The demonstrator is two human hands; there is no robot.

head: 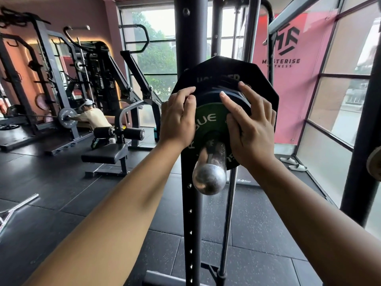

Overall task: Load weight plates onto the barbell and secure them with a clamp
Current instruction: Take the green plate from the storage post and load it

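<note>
The steel barbell sleeve (210,172) points toward me at the centre of the head view. A large black many-sided plate (261,79) sits furthest back on it, with a blue plate (210,95) in front of that. A small green plate (208,118) marked ROGUE is the nearest one. My left hand (178,118) grips the left rim of the green plate. My right hand (249,124) lies flat on its right side, fingers reaching the blue plate's edge. No clamp is visible.
A black rack upright (190,213) with holes stands just behind the sleeve. A thin steel rod (227,219) leans beside it. A bench (107,155) and machines stand left, where a person sits. Glass wall and pink banner (292,79) lie right. Slippers (294,164) rest on the floor.
</note>
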